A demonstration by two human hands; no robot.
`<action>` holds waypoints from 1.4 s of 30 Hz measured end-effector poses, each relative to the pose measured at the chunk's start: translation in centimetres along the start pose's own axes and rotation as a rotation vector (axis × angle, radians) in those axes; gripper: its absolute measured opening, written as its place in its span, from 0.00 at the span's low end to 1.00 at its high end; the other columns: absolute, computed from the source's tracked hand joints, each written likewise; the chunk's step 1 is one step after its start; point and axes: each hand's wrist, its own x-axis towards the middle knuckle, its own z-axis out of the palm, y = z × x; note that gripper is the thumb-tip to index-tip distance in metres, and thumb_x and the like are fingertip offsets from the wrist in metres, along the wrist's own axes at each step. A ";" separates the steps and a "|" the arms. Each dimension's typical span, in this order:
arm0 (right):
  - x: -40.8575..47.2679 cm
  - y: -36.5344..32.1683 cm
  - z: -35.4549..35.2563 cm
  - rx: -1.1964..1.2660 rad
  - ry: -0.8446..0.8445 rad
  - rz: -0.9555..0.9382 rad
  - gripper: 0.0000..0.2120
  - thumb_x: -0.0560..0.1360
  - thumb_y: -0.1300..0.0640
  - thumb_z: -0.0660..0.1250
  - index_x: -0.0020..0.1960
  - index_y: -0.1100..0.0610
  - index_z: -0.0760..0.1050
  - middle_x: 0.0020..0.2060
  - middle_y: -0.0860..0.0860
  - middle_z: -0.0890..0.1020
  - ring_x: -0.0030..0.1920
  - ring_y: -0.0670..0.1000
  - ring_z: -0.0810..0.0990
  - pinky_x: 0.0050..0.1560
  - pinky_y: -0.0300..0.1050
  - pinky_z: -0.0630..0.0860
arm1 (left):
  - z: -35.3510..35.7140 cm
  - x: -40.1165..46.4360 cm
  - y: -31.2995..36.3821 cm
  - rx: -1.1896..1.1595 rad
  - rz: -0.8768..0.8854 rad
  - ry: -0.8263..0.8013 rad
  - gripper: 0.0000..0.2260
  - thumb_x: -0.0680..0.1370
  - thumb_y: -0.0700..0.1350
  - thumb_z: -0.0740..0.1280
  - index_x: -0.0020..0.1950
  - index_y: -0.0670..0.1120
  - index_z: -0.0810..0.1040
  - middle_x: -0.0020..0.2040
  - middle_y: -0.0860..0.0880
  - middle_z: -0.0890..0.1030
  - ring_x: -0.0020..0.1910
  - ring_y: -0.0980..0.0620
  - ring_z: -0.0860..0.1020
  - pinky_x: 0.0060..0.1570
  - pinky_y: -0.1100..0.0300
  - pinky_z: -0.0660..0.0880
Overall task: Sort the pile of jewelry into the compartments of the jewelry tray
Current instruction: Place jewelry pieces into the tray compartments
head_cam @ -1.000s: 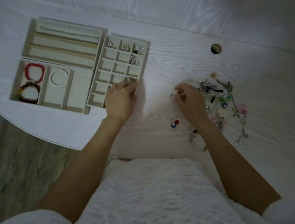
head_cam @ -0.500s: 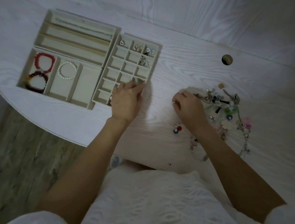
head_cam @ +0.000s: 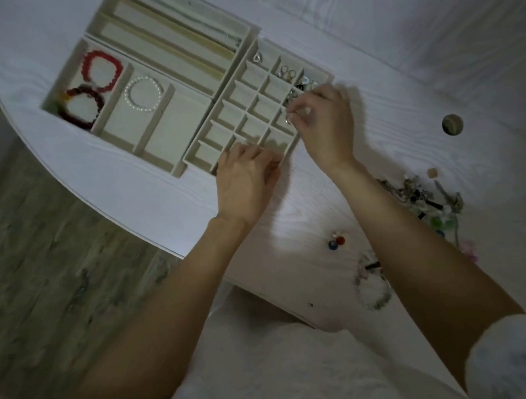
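A beige jewelry tray (head_cam: 185,165) lies on the white table, with long slots at the back, wide bracelet bays on the left and a grid of small cells (head_cam: 254,108) on the right. My right hand (head_cam: 324,120) hovers over the grid's right column, fingertips pinched on a small silver ring (head_cam: 288,118). My left hand (head_cam: 246,178) rests flat on the tray's near edge, holding nothing. The jewelry pile (head_cam: 425,200) lies to the right, partly hidden by my right forearm.
Red (head_cam: 101,70), dark (head_cam: 82,105) and pearl (head_cam: 143,95) bracelets lie in the left bays; small earrings (head_cam: 288,71) fill some back cells. A red and blue earring pair (head_cam: 337,243) and a clear bracelet (head_cam: 373,288) lie near the table's front edge. A cable hole (head_cam: 452,124) sits at right.
My right hand left the pile and moved left to the tray's small cells with a small silver piece pinched in it. The left hand stayed on the tray edge. The camera shifted.
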 end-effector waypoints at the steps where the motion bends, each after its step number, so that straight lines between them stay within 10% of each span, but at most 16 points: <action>1: 0.2 0.1 0.5 0.014 -0.017 0.046 0.03 0.70 0.56 0.72 0.44 0.50 0.81 0.47 0.49 0.76 0.52 0.54 0.73 0.52 0.38 0.68 | 0.1 -0.1 0.0 -0.002 -0.002 0.011 0.04 0.72 0.43 0.72 0.46 0.48 0.83 0.38 0.50 0.81 0.40 0.46 0.74 0.42 0.56 0.66; 12: 1.2 1.0 -1.6 -0.197 -0.093 -0.245 0.06 0.72 0.58 0.71 0.49 0.54 0.82 0.48 0.54 0.75 0.52 0.54 0.72 0.46 0.39 0.68 | -0.1 -0.1 0.1 -0.005 0.018 0.026 0.03 0.73 0.44 0.71 0.45 0.48 0.84 0.39 0.51 0.82 0.38 0.46 0.74 0.40 0.62 0.53; 24: 2.8 0.1 -0.6 -0.333 -0.244 -0.380 0.04 0.72 0.60 0.70 0.45 0.59 0.81 0.46 0.53 0.75 0.49 0.52 0.70 0.43 0.38 0.61 | 0.1 -0.3 0.3 -0.019 -0.007 0.033 0.05 0.72 0.42 0.72 0.47 0.47 0.83 0.40 0.50 0.82 0.37 0.45 0.75 0.39 0.57 0.63; 38: -4.2 3.9 -6.1 -0.088 -0.005 -0.149 0.06 0.74 0.58 0.69 0.49 0.58 0.81 0.44 0.53 0.78 0.48 0.51 0.74 0.48 0.33 0.65 | 0.3 -0.5 0.1 0.012 -0.013 0.034 0.03 0.73 0.42 0.71 0.45 0.46 0.83 0.40 0.50 0.82 0.37 0.45 0.75 0.40 0.58 0.62; 42: -10.4 8.0 -9.5 -0.175 -0.083 0.007 0.07 0.73 0.60 0.69 0.49 0.61 0.81 0.44 0.56 0.81 0.46 0.56 0.77 0.48 0.45 0.73 | 0.4 -0.5 0.1 0.018 -0.027 0.045 0.04 0.74 0.43 0.69 0.46 0.46 0.83 0.41 0.49 0.82 0.38 0.45 0.75 0.40 0.58 0.62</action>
